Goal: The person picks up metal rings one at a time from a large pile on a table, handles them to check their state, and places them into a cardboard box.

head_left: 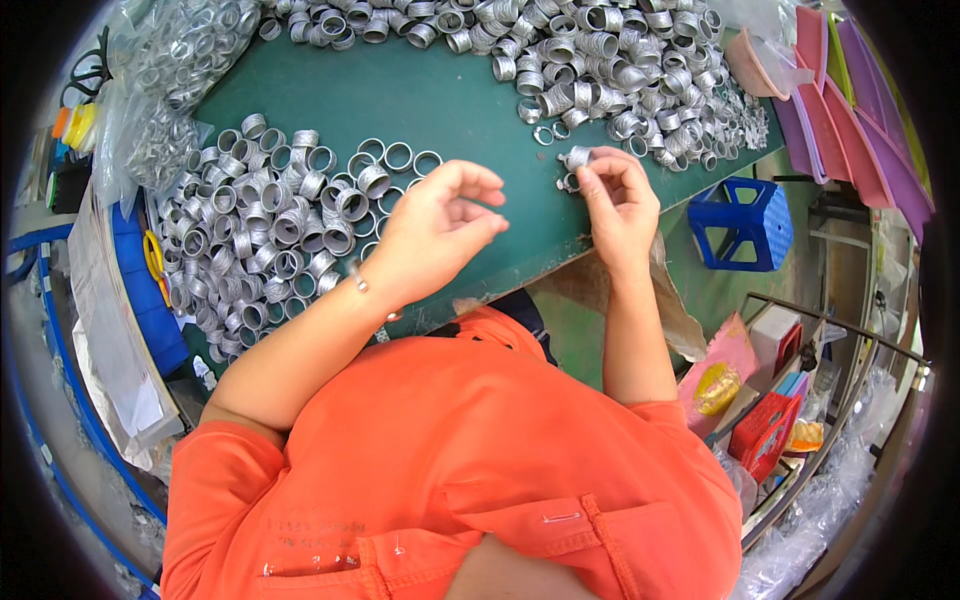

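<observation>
Green tabletop (420, 95) fills the middle of the view, its near edge running slantwise in front of the person in the orange shirt (450, 470). Along the far edge sprawls a long heap of silver metal rings (610, 70), thickest toward the far right corner. A second pile of rings (275, 225) spreads over the left end, reaching down to the near edge. Clear bags of rings (165, 85) sit at the far left corner. Off the right edge stands a blue plastic stool (740, 225), with pink and purple trays (860, 110) stacked beyond it.

Now the hands. Left hand (435, 225) hovers over the near edge just beside the left pile, fingers curled loosely, thumb and forefinger apart, nothing in them that I can see. Right hand (620, 205) is up beside it near the middle of the near edge, fingertips pinched tight on a small silver fitting (575, 158), held just above the tabletop; a tiny ring (568, 183) shows right below it at the fingers, though whether it rests on the top is hard to tell.
</observation>
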Motion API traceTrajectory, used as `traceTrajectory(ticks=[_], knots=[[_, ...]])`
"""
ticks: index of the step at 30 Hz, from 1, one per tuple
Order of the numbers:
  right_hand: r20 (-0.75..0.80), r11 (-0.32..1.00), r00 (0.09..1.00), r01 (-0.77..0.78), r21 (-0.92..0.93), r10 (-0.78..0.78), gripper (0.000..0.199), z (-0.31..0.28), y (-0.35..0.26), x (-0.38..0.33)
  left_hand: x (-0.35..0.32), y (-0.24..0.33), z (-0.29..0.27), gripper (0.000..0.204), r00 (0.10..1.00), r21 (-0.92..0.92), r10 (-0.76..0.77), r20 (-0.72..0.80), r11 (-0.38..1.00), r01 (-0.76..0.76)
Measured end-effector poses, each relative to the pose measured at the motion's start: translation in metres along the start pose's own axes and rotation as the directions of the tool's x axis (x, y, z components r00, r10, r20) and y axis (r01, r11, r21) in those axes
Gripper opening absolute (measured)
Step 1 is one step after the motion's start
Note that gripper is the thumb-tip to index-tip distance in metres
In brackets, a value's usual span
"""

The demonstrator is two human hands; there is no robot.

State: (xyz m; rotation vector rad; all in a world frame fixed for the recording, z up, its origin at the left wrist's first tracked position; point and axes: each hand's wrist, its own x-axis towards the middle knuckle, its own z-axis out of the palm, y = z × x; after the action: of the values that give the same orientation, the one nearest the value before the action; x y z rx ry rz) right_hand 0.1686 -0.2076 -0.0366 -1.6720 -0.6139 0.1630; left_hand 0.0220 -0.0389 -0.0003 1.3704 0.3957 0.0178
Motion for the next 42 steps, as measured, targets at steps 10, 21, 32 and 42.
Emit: traceTrajectory(ticks=[10, 21, 32, 42], knots=[[0.195, 0.929, 0.971, 0.062, 0.365, -0.142, 0.037, 0.028, -0.018, -0.027, 0.017, -0.008, 0.012, 0.039, 0.997, -0.202, 0.078, 0.008, 0.976, -0.075], [0.240, 0.845, 0.939, -0.330, 0.421, 0.247, 0.023, 0.036, -0.027, -0.022, 0.014, -0.009, 0.012, 0.046, 0.986, -0.221, 0.148, -0.082, 0.962, -0.163], [0.253, 0.862, 0.959, -0.234, 0.450, 0.128, 0.018, 0.032, -0.037, -0.029, 0.009, -0.007, 0.010, 0.043, 0.985, -0.038, 0.168, -0.031, 0.985, -0.169], [0.060, 0.993, 0.993, 0.104, -0.063, -0.100, 0.029, -0.010, -0.027, -0.048, 0.006, -0.009, 0.013, 0.033, 0.996, -0.036, 0.084, 0.011, 0.996, -0.084]])
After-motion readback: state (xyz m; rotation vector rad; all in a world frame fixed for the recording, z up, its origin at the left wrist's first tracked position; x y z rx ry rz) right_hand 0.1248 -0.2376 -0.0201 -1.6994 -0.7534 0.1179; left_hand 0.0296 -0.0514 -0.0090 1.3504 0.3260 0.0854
